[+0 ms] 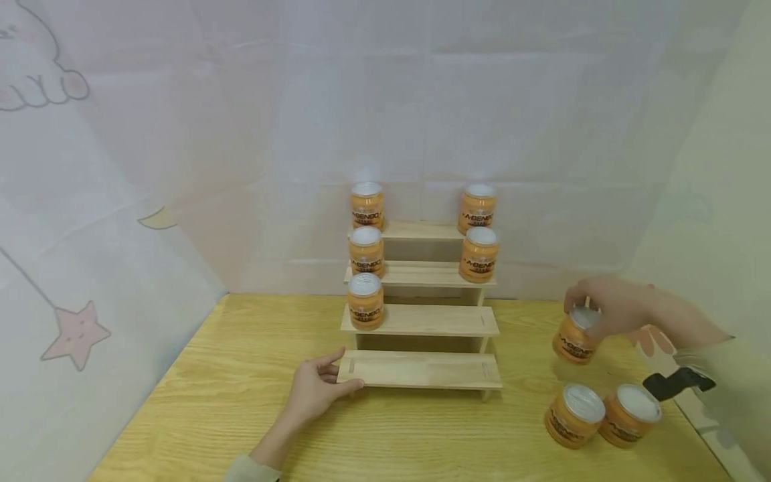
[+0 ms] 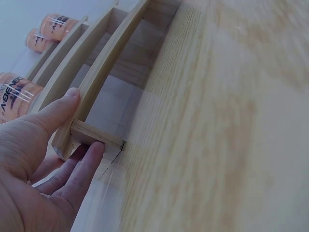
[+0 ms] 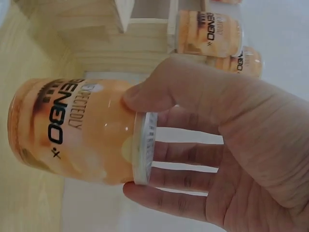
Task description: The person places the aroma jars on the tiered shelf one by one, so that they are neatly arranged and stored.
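A stepped wooden display rack (image 1: pixel 421 369) stands on the table with orange cans on its upper steps. At the left end of its lowest step, my left hand (image 1: pixel 316 387) holds the board, thumb along the front edge and fingers around the end by the leg (image 2: pixel 96 135). My right hand (image 1: pixel 620 311) grips an orange can (image 1: pixel 575 338) from above, near its silver lid, right of the rack. In the right wrist view this can (image 3: pixel 72 130) has thumb and fingers around its lid end. Two more cans, one left (image 1: pixel 574 416) and one right (image 1: pixel 630 416), stand nearer the front.
On the rack's left side, cans stand on the top (image 1: pixel 367 206), second (image 1: pixel 366 253) and third (image 1: pixel 365 302) steps. Its right side bears cans on the top (image 1: pixel 478 209) and second (image 1: pixel 479 256) steps. Pale sheets (image 1: pixel 289 134) hang behind the yellow wood-grain table (image 1: pixel 241 361).
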A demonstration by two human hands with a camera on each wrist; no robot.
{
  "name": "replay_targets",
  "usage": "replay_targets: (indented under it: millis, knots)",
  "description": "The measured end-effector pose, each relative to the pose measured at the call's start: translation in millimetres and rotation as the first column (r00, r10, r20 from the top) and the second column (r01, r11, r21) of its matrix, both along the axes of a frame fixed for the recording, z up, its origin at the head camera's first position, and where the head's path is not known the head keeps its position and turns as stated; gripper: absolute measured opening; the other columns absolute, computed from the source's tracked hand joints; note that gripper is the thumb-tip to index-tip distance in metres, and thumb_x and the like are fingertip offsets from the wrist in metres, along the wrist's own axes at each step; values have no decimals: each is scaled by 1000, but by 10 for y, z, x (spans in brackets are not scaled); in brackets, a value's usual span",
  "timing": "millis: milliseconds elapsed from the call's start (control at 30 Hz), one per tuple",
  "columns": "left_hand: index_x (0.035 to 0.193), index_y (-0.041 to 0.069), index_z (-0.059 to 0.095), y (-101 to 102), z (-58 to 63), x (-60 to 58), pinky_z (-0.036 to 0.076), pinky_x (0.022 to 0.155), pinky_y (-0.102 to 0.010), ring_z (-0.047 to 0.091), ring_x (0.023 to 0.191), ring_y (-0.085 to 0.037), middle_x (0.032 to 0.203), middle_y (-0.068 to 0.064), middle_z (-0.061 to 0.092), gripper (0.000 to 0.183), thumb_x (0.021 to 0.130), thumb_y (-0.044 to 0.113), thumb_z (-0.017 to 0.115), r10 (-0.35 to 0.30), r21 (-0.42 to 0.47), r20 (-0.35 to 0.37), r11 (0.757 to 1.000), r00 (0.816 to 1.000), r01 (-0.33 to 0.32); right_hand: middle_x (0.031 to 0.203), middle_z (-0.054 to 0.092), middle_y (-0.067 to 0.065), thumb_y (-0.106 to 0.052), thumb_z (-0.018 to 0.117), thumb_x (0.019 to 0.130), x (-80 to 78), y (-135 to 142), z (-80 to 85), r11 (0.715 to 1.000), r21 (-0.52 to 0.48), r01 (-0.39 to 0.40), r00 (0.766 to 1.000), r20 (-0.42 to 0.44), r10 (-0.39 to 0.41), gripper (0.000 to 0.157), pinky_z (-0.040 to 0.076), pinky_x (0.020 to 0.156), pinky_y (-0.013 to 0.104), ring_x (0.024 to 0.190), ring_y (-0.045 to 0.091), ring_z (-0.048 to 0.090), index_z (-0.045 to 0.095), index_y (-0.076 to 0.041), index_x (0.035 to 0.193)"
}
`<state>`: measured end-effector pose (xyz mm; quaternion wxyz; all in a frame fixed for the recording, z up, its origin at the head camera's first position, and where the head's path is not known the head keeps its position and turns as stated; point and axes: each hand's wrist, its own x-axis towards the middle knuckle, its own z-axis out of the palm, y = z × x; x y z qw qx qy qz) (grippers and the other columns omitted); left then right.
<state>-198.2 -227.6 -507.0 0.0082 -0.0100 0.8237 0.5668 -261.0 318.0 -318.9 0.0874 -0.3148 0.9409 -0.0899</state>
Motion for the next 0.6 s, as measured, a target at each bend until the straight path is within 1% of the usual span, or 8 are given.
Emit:
replay_targets:
  millis: [167,233,333,400,500,600]
  knots:
    - [147,2,61,11,-4,-17,62,68,-24,72,85,-17,101,-10,73,85,75,25,100,-5,9,3,1000,1000,5,104,67,-9,-18,88,82,-54,-118,155,999,-32,-41,999,-27,40,31,52,68,26,90,9,62,73,-23,110]
    - [147,2,61,15,-4,-20,62,67,-24,72,84,-16,101,-10,72,85,75,25,100,-5,9,3,1000,1000,5,106,67,-9,-18,87,83,-70,-167,198,997,-48,-52,998,-24,51,32,54,69,26,92,9,62,73,-23,111]
    - [147,2,61,21,-3,-22,62,68,-23,72,85,-16,101,-10,73,86,75,25,100,-8,10,4,1000,1000,8,108,67,-8,-18,87,83,-85,-248,250,996,-80,-49,999,-4,48,33,56,68,25,93,10,62,72,-23,112]
    - [147,2,61,23,-2,-21,62,68,-23,72,85,-16,101,-10,72,86,75,26,100,-12,7,2,1000,1000,12,109,67,-6,-17,87,83,-92,-308,274,993,-106,-49,999,0,49,34,57,67,25,93,10,61,72,-21,113]
    - [148,4,62,12,-4,-13,61,68,-23,70,85,-16,102,-10,72,86,75,27,100,-9,-4,2,1000,1000,9,112,68,-5,-17,87,83,-105,-419,292,991,-114,-72,997,-36,68,35,57,65,24,90,10,60,73,-21,115]
    - [148,6,62,-1,-7,-4,59,68,-23,68,86,-16,104,-10,71,85,74,28,100,0,-25,3,1000,1000,0,114,68,-5,-18,86,82,-121,-555,297,988,-110,-106,990,-103,95,36,56,66,24,88,10,58,74,-22,115]
